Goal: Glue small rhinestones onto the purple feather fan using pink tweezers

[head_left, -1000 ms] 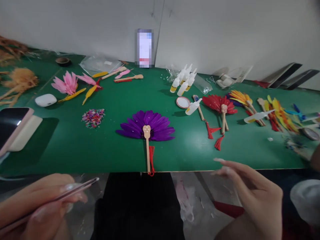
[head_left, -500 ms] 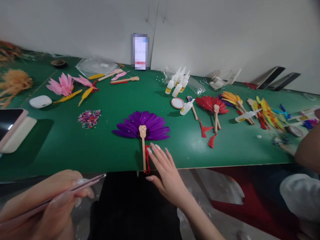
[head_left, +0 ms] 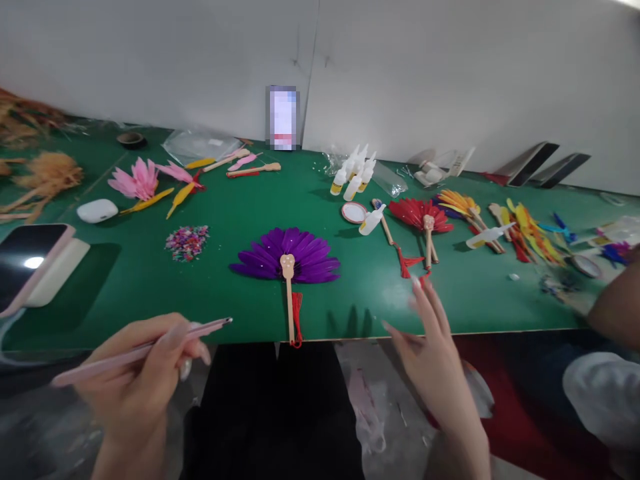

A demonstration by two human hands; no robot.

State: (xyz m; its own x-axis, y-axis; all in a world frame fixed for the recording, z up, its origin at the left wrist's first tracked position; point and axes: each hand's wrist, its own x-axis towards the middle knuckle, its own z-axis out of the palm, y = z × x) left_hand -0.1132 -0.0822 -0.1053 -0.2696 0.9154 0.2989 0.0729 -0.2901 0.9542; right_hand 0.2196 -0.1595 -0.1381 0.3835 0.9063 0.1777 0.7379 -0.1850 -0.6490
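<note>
My left hand [head_left: 145, 367] grips slim pink tweezers [head_left: 127, 357], their tips pointing right over the table's front edge. A purple feather fan [head_left: 287, 257] lies in front of me, its wooden handle toward me, small pale beads on the wooden head and feathers. A red tassel [head_left: 297, 317] rests beside that handle. To the fan's right my right hand [head_left: 433, 347] hovers with fingers apart, holding nothing. Its fingertips are slightly blurred and overlap the tassel end of the red feather fan [head_left: 423, 215] in view; I cannot tell whether they touch.
A pile of colourful tiny beads [head_left: 187, 243] lies left of the purple fan. Glue bottles [head_left: 353, 175] stand behind, one more [head_left: 372, 220] tilted by a round lid [head_left: 354, 213]. A phone [head_left: 283, 119] leans on the wall. At right is another person's arm [head_left: 617, 300].
My right hand has moved right, away from the purple fan's handle and tassel. The left hand, still with the tweezers, has risen and moved right. The view has shifted slightly.
</note>
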